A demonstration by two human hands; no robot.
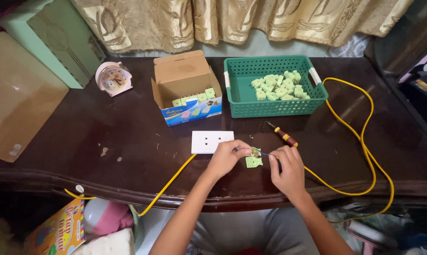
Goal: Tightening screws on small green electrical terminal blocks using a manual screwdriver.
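Right hand (286, 170) pinches wire (266, 153) end; left hand (227, 156) clamps green socket part (254, 161) at near table (128, 141) edge. Judged step: wiring terminal. Next: steady insertion, then screwdriver (284, 135) just beyond.

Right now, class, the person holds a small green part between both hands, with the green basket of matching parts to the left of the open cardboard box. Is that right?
Not quite. In the head view, the green basket sits to the right of the open cardboard box, not left. The left hand and right hand do hold the small green part.
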